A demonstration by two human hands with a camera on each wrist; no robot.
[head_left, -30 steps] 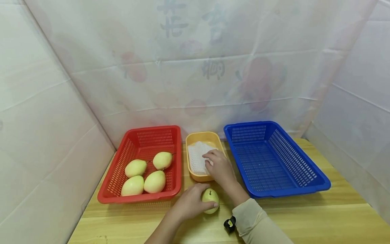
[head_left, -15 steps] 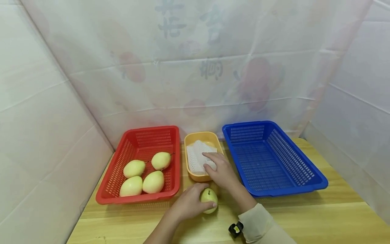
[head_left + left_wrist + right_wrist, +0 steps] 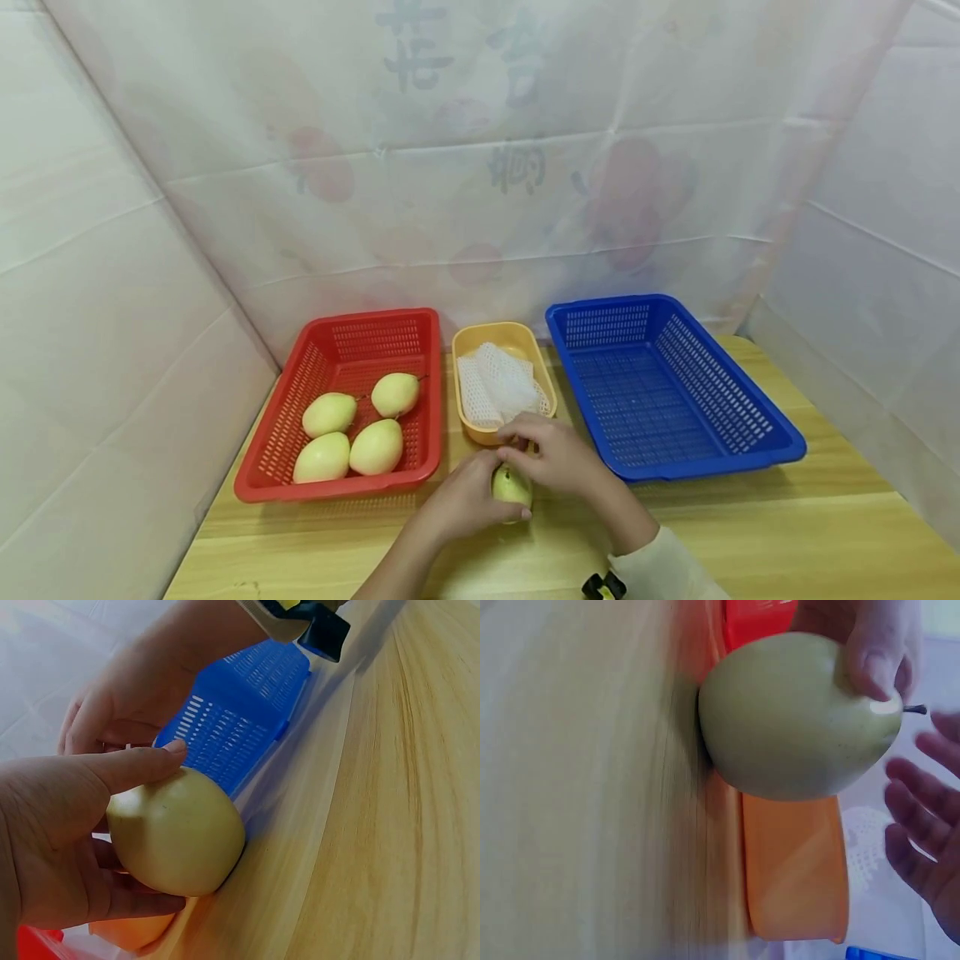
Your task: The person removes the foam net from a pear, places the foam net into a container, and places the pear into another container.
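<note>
My left hand (image 3: 467,498) grips a yellow-green pear (image 3: 512,492) that stands on the wooden table with its stem up. In the left wrist view, thumb and fingers wrap the near side of the pear (image 3: 184,832). My right hand (image 3: 553,454) hovers just above and right of the pear. Its fingers (image 3: 922,791) are loosely bent and hold nothing in the right wrist view, a little apart from the stem (image 3: 915,709). Behind the hands, white foam fruit nets (image 3: 498,383) lie in a small yellow-orange tub (image 3: 471,335), one bunched up over the others.
To the left, a red plastic basket (image 3: 247,479) holds several pears (image 3: 377,447). A blue plastic basket (image 3: 637,417) with nothing in it stands at the right. Cloth walls (image 3: 420,208) enclose the table's back and sides. A black camera mount (image 3: 603,586) sits at my right sleeve.
My right hand has drawn back from the foam nets to above the pear. The top net has shifted and bunched up. My left hand keeps its grip on the pear.
</note>
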